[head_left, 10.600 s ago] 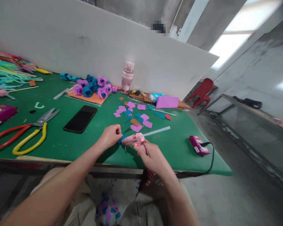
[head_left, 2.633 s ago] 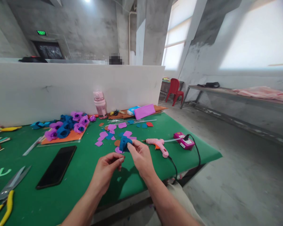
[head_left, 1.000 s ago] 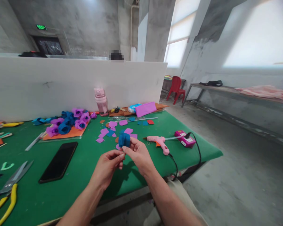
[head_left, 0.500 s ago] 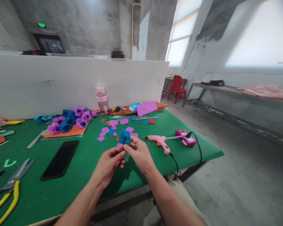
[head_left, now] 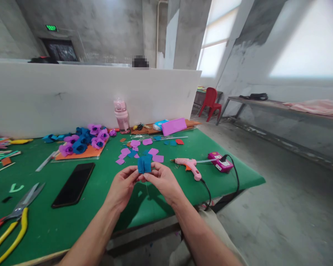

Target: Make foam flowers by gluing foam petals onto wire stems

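Note:
Between my hands, above the green table, is a blue paper flower (head_left: pixel 144 164) with a thin stem hanging below it. My left hand (head_left: pixel 125 184) pinches its left lower side, fingers closed. On the other side my right hand (head_left: pixel 162 181) grips its base and right edge between thumb and fingers. Purple petals (head_left: pixel 153 151) and blue paper pieces lie scattered just beyond the hands. To the right rests a pink glue gun (head_left: pixel 189 165) with a clear glue stick in its back.
A black phone (head_left: pixel 73 184) and yellow-and-red-handled scissors (head_left: pixel 19 214) lie at left. Finished purple and blue flowers (head_left: pixel 83 141) sit on orange paper. A pink bottle (head_left: pixel 122 115) stands by the white partition (head_left: pixel 86 96). The glue gun's cord meets a magenta power strip (head_left: pixel 220 162).
My left hand has moved up from below the flower to its left side. The flower has turned and come slightly lower; the stem now shows beneath it.

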Available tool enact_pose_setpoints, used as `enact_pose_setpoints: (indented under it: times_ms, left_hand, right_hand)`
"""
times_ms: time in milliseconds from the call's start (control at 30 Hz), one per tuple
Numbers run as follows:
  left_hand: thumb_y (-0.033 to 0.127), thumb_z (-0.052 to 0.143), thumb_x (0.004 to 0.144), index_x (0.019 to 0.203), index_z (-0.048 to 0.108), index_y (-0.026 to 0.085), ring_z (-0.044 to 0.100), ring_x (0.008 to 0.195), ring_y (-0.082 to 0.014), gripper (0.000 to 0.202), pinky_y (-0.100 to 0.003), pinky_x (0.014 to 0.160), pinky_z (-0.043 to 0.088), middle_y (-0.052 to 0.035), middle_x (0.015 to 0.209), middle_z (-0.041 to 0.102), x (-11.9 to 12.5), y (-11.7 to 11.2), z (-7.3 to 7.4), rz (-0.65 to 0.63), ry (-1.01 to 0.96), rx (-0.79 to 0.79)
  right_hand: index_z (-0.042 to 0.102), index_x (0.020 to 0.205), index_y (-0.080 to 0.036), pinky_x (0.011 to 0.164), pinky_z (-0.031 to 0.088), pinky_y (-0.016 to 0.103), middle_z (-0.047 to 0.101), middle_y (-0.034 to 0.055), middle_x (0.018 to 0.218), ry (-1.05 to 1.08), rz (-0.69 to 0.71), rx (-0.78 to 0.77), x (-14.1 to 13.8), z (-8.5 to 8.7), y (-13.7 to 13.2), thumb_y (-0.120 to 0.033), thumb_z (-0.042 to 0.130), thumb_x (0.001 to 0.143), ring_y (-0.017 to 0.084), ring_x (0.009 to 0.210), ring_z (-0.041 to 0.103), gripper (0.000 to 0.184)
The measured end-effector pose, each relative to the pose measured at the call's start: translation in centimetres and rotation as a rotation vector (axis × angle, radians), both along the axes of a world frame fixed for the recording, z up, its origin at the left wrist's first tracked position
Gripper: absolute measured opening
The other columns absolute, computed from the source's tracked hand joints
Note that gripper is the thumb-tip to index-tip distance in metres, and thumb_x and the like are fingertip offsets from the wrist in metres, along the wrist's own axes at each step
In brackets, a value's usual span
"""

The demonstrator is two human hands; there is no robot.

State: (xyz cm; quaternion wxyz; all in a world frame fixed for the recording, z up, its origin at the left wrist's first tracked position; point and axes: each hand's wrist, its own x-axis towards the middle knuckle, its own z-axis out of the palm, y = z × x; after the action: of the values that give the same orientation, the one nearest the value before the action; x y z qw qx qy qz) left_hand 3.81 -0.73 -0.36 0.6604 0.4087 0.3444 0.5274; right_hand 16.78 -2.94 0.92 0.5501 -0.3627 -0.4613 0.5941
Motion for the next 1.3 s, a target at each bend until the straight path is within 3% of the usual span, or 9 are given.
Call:
enact_pose_setpoints:
  times_ms: [533, 833, 1300]
  left_hand:
    - [0.019, 0.074, 0.060, 0.087, 0.066, 0.016, 0.056, 0.058, -0.0086, 0.028, -0.022, 0.060, 0.045, -0.0016, 0.073, 0.066, 0.02, -0.40, 0.50, 0.035, -0.060, -0.023]
    - [0.023, 0.073, 0.062, 0.071, 0.066, 0.013, 0.053, 0.055, -0.0063, 0.015, -0.017, 0.057, 0.042, 0.0008, 0.059, 0.061, -0.06, -0.33, 0.28, -0.073, 0.010, -0.067]
    - [0.025, 0.073, 0.061, 0.059, 0.063, 0.012, 0.051, 0.055, -0.0081, 0.016, -0.018, 0.055, 0.040, 0.0002, 0.055, 0.058, -0.07, -0.41, 0.41, -0.067, 0.042, -0.069]
  right_hand:
    - [0.056, 0.087, -0.017, 0.069, 0.048, 0.028, 0.067, -0.0014, 0.062, 0.033, 0.057, -0.020, 0.12, 0.19, -0.09, -0.021, 0.064, 0.065, 0.012, 0.060, 0.062, 0.023]
    - [0.052, 0.088, -0.017, 0.071, 0.047, 0.030, 0.067, -0.0013, 0.060, 0.094, 0.042, -0.054, 0.19, 0.04, -0.01, -0.025, 0.068, 0.063, 0.014, 0.059, 0.064, 0.031]
    - [0.050, 0.089, -0.018, 0.065, 0.045, 0.026, 0.065, -0.0034, 0.057, 0.076, 0.034, -0.065, 0.33, 0.05, -0.06, -0.022, 0.066, 0.063, 0.013, 0.058, 0.062, 0.030]
